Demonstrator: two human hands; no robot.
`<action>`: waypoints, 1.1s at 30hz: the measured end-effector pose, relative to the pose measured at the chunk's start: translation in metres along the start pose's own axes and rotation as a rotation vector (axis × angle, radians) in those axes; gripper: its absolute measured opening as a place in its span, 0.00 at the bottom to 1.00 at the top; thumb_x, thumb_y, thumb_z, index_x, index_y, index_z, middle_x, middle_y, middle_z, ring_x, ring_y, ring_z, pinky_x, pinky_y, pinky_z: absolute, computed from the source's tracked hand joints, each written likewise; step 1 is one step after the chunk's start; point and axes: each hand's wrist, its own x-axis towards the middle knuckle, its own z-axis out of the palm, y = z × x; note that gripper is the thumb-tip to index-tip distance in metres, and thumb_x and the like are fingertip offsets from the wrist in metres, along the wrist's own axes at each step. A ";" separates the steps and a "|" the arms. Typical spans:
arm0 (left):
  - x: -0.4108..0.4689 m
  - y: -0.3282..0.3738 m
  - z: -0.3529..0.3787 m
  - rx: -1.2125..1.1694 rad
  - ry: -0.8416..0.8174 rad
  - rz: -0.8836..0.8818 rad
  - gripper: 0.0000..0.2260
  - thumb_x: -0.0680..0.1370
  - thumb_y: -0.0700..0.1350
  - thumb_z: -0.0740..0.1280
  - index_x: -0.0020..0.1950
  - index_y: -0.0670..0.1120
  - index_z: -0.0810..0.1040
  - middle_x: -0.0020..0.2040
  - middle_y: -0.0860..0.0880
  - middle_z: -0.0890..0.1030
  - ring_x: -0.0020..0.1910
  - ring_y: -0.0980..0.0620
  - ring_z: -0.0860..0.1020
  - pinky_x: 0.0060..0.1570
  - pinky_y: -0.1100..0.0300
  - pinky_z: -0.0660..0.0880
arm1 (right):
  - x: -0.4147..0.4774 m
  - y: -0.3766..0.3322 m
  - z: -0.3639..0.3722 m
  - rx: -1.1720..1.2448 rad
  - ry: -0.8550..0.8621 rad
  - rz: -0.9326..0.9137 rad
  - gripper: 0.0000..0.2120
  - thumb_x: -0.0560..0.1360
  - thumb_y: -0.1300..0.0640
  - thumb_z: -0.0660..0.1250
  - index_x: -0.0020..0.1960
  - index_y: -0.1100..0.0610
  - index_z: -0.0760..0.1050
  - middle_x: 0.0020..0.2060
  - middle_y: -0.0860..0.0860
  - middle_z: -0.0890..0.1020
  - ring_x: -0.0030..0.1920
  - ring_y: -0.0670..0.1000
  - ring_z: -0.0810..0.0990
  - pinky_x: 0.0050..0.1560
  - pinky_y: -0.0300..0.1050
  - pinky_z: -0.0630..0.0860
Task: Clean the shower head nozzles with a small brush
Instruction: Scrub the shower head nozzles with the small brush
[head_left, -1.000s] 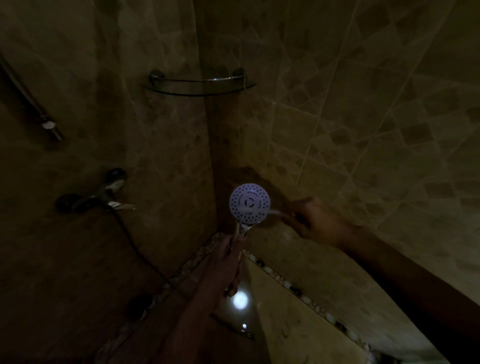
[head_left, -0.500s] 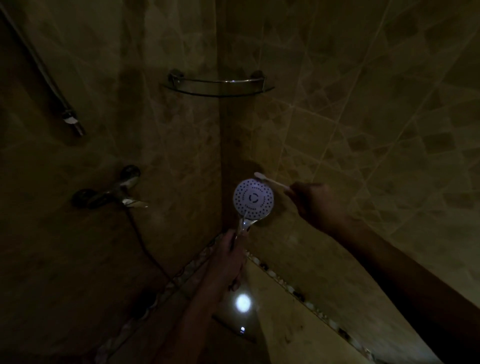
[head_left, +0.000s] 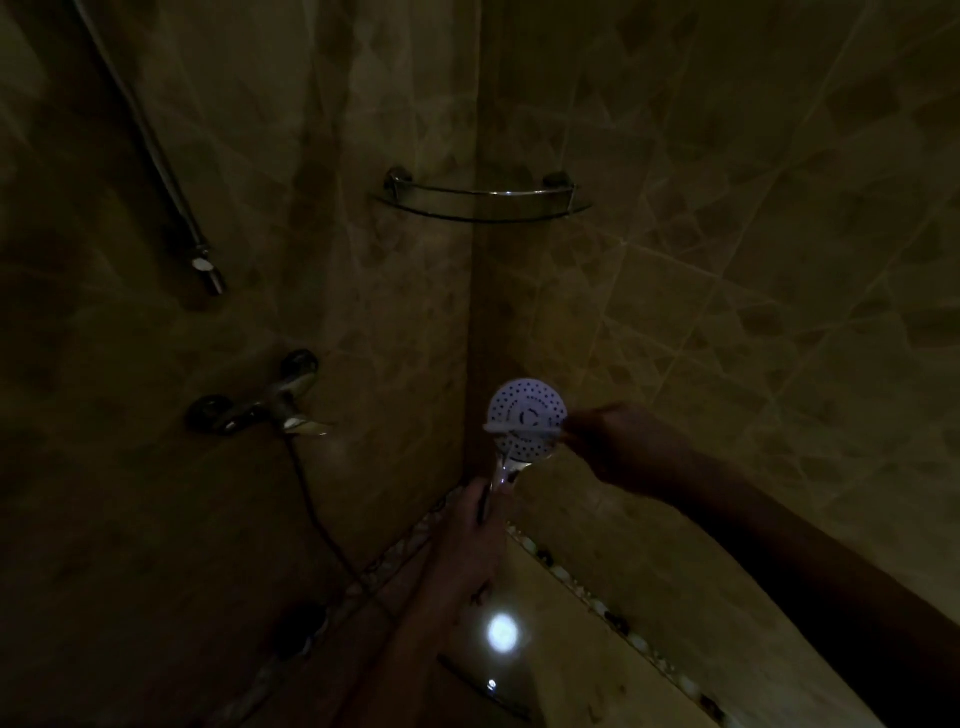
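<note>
In a dim tiled shower corner, a round white shower head (head_left: 525, 402) with dark nozzle dots faces me. My left hand (head_left: 475, 540) grips its chrome handle from below. A small white brush (head_left: 519, 427) lies level across the lower half of the nozzle face, bristle end at the left rim. My right hand (head_left: 623, 447), just right of the head, pinches the brush's handle.
A chrome mixer tap (head_left: 260, 405) sits on the left wall, its dark hose (head_left: 317, 514) running down toward the floor. A glass corner shelf (head_left: 480, 200) hangs above. A slide rail (head_left: 156, 156) runs up the left wall. A bright light spot (head_left: 501, 633) shows below.
The brush has come down from above the top rim of the shower head to lie across its face. My right hand has moved closer to the head.
</note>
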 end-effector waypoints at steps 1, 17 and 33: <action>0.001 0.001 -0.002 0.014 0.000 0.002 0.13 0.79 0.60 0.59 0.53 0.53 0.76 0.44 0.33 0.79 0.40 0.31 0.78 0.39 0.43 0.70 | 0.005 0.001 -0.001 -0.014 0.086 0.067 0.11 0.81 0.51 0.60 0.52 0.53 0.80 0.35 0.46 0.80 0.28 0.40 0.76 0.28 0.42 0.76; 0.020 -0.007 -0.054 -0.048 0.045 -0.058 0.10 0.80 0.57 0.61 0.51 0.53 0.77 0.32 0.46 0.79 0.33 0.37 0.74 0.34 0.57 0.66 | 0.056 -0.037 0.006 0.059 -0.083 -0.040 0.20 0.81 0.44 0.54 0.51 0.54 0.80 0.33 0.48 0.81 0.28 0.45 0.78 0.28 0.41 0.75; 0.089 0.083 -0.048 -0.400 0.166 -0.126 0.08 0.78 0.60 0.62 0.45 0.60 0.78 0.25 0.50 0.69 0.18 0.52 0.62 0.21 0.67 0.58 | 0.297 0.067 -0.146 0.117 0.338 0.282 0.10 0.79 0.61 0.64 0.53 0.62 0.83 0.42 0.57 0.83 0.44 0.56 0.81 0.37 0.43 0.69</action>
